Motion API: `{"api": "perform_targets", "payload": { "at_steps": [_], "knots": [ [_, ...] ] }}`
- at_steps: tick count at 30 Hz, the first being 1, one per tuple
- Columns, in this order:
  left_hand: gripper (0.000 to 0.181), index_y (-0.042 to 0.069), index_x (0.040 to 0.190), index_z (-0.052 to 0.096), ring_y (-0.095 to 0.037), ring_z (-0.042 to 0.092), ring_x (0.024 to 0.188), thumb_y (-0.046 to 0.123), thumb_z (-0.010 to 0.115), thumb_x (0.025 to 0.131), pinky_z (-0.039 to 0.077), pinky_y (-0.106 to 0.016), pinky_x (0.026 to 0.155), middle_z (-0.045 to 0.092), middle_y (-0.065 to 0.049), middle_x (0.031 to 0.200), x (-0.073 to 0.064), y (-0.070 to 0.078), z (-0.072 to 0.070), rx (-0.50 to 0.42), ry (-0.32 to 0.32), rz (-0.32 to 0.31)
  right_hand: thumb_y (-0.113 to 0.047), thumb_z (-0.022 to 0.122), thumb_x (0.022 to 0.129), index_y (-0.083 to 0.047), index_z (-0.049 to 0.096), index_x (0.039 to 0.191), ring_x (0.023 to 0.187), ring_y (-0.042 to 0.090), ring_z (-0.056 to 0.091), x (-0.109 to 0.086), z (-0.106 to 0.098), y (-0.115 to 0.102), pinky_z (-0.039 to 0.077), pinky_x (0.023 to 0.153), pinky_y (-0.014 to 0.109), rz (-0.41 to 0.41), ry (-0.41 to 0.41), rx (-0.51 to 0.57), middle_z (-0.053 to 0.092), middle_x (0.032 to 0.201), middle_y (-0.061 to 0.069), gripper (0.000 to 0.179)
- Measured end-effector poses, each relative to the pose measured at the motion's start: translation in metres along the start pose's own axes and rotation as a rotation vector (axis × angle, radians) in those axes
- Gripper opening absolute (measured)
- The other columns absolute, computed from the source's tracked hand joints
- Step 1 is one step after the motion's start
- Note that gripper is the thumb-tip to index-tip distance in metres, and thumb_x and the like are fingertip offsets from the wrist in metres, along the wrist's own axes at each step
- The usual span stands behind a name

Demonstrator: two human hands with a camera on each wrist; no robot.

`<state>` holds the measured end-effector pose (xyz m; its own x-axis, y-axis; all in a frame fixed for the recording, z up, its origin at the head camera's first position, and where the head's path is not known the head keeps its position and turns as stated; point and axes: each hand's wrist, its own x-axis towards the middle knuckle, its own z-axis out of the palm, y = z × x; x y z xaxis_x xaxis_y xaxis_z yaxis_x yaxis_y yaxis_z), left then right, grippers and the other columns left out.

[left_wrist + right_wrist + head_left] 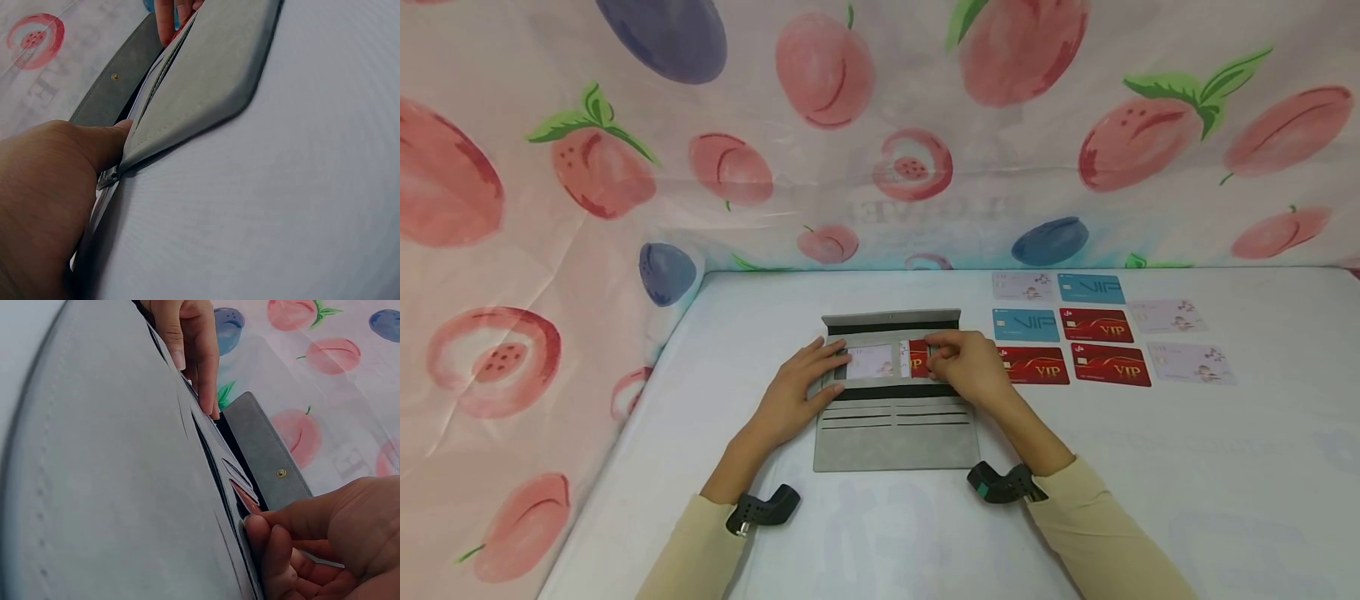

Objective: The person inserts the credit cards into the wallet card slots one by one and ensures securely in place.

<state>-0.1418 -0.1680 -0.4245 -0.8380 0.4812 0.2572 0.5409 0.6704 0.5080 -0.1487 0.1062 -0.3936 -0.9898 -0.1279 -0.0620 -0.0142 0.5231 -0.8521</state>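
A long grey wallet (895, 446) lies unfolded on the table, its snap flap at the far side. In its middle section a pale flowered card (871, 362) sits in the left window. A red VIP card (918, 358) is partly inside the right window, over a strip of pale card. My right hand (973, 367) pinches the red card's right end between thumb and curled forefinger. My left hand (793, 392) rests on the wallet's left edge, fingers extended and thumb lower down. In the right wrist view the red card (245, 499) shows beside the right fingertips.
Right of the wallet lie several loose cards: blue VIP cards (1092, 289), red VIP cards (1111, 365) and pale flowered cards (1191, 364). A fruit-printed cloth (985, 183) hangs behind and left of the white table (1150, 500). Both wrists wear black camera bands (1000, 483).
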Motion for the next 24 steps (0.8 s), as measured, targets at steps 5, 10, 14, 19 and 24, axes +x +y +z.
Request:
{"api": "perform_targets", "payload": {
  "at_steps": [5,10,14,19,24],
  "knots": [
    [0.041,0.010,0.132,0.058,-0.033,0.028,0.138,0.022,0.063,0.093,0.021,-0.055,0.109,0.045,-0.008,0.145,0.0001,0.0005,-0.0004,0.003,0.001,0.003,-0.002,0.060,0.091,0.002,0.062,0.122,0.068,0.017,0.064,0.0011,0.0013,0.0015,0.048,0.061,0.029,-0.018,-0.007,-0.011,0.069,0.082,0.008,0.032],
    [0.041,0.010,0.132,0.058,-0.033,0.028,0.138,0.022,0.063,0.093,0.021,-0.055,0.109,0.045,-0.008,0.145,0.0001,0.0002,-0.0003,0.003,0.003,0.006,-0.006,0.056,0.095,0.000,0.063,0.122,0.066,0.017,0.059,0.0024,0.0020,0.0025,0.044,0.060,0.029,-0.021,-0.008,-0.027,0.066,0.076,0.006,0.029],
    [0.041,0.011,0.132,0.058,-0.033,0.028,0.139,0.022,0.063,0.093,0.022,-0.056,0.108,0.045,-0.007,0.145,0.0001,-0.0004,0.0000,0.003,0.001,0.002,-0.008,0.057,0.096,0.000,0.063,0.124,0.064,0.017,0.057,0.0029,0.0021,0.0023,0.042,0.057,0.030,-0.035,-0.019,-0.043,0.064,0.072,0.005,0.030],
    [0.041,0.011,0.132,0.058,-0.032,0.028,0.139,0.023,0.064,0.093,0.022,-0.057,0.108,0.045,-0.007,0.145,-0.0001,-0.0013,0.0003,0.004,-0.001,-0.003,-0.009,0.058,0.095,-0.001,0.063,0.124,0.061,0.017,0.055,0.0026,0.0016,0.0010,0.041,0.055,0.030,-0.047,-0.030,-0.051,0.063,0.072,0.005,0.031],
    [0.042,0.010,0.132,0.058,-0.033,0.029,0.138,0.021,0.064,0.092,0.022,-0.056,0.109,0.045,-0.007,0.145,-0.0003,-0.0019,0.0000,-0.013,0.008,0.012,-0.009,0.058,0.095,-0.001,0.064,0.123,0.061,0.016,0.055,0.0025,0.0001,0.0002,0.040,0.055,0.030,-0.041,-0.040,-0.032,0.063,0.071,0.005,0.030]
  ]
}}
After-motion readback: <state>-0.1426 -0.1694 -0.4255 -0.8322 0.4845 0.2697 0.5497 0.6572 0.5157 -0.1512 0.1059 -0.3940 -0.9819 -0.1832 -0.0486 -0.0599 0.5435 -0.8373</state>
